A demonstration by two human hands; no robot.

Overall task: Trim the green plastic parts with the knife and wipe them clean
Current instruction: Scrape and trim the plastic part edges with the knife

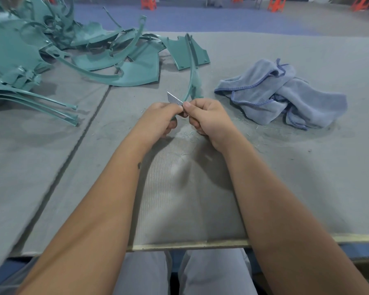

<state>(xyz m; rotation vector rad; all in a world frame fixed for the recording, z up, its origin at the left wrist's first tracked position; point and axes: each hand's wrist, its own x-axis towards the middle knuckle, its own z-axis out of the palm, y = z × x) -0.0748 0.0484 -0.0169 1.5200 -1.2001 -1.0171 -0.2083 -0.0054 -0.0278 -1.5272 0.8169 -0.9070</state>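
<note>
Just one knife (174, 99), two hands.

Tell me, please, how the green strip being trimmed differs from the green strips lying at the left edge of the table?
The curved strip in the hands rises off the table, while the left strips lie flat. It stands alone; they sit stacked in a bundle. It is being worked, held by the left hand with the blade in the right hand against it; they lie untouched. All share the same teal green plastic and a long, narrow form.
</note>
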